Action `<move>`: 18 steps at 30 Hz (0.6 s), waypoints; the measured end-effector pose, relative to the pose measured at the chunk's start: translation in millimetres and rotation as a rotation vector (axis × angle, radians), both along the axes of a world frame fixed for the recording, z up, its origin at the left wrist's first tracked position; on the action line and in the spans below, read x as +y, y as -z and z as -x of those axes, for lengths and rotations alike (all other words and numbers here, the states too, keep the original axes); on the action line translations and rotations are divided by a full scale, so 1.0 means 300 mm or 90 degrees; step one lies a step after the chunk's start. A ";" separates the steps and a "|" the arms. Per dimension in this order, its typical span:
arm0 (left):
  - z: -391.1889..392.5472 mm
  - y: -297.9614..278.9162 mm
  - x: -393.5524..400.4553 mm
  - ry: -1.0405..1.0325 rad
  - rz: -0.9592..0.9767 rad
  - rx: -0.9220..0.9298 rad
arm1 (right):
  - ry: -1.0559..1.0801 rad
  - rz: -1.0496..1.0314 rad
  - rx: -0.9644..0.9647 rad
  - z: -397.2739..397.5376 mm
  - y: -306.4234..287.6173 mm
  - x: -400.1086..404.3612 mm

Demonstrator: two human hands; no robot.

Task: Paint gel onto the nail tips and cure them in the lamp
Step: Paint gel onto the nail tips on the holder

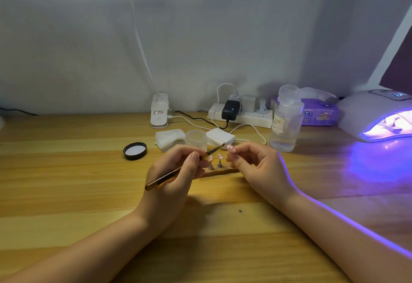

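Between both hands, brush (178,171) at nail tip (230,148)

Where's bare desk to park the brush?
Free: wooden desk left of the left hand, below the black round lid; also the near strip between both forearms. Crowded: behind the hands, around the clear jar, white pads and clear bottle.

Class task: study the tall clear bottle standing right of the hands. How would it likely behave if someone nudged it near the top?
The clear bottle is tall and narrow, so it would probably tip rather than slide. It looks only about a quarter full of liquid, which likely keeps it light yet steadies its base a little. Its smooth plastic wall may be slippery.
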State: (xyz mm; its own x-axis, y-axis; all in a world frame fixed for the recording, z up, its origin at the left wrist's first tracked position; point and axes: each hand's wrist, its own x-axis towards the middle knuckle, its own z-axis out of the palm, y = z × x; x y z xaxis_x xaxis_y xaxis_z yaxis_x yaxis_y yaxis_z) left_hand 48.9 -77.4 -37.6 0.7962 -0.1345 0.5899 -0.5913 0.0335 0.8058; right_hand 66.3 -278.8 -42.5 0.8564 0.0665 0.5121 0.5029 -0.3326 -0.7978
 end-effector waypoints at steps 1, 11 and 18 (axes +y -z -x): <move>0.001 0.001 0.000 -0.001 0.001 -0.004 | 0.000 0.002 -0.004 0.001 -0.001 0.000; 0.010 0.002 -0.002 0.015 -0.033 -0.013 | 0.020 0.010 -0.014 0.006 -0.008 0.003; 0.023 -0.002 -0.008 0.065 -0.017 0.013 | 0.021 0.000 -0.005 -0.002 -0.002 0.001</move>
